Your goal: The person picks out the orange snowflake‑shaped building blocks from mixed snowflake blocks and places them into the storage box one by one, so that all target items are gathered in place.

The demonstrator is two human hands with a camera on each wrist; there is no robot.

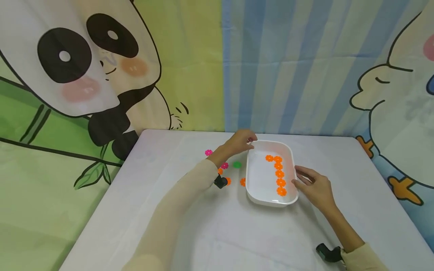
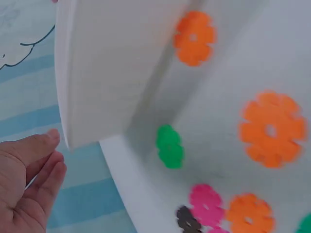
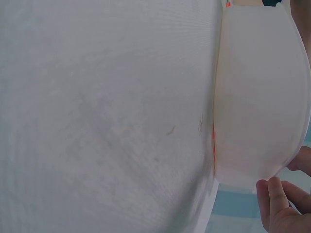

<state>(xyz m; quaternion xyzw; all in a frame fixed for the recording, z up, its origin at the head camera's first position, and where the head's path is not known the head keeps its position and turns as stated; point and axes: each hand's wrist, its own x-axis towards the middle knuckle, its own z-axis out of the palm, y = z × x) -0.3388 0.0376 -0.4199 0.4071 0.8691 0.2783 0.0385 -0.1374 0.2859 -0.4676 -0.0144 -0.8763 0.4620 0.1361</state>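
A white rectangular plastic basin (image 1: 261, 180) sits on the table. Inside it, several orange flower-shaped pieces (image 1: 279, 174) lie in a line that hooks left at the far end. My right hand (image 1: 315, 188) pinches the basin's right rim between thumb and fingers; the right wrist view shows the fingertips (image 3: 274, 187) at the rim. At the far left corner is my left hand (image 1: 239, 141), its thumb and fingers bent. A small gap separates those fingertips (image 2: 52, 137) from the basin's edge in the left wrist view.
Loose flower pieces lie left of the basin: a green one (image 1: 237, 165), pink ones (image 1: 208, 152) and orange ones (image 1: 243, 182), some partly behind my left forearm. A dark flower piece (image 2: 187, 220) shows in the left wrist view. A cartoon-printed curtain (image 1: 190, 67) hangs behind the white table (image 1: 237, 233).
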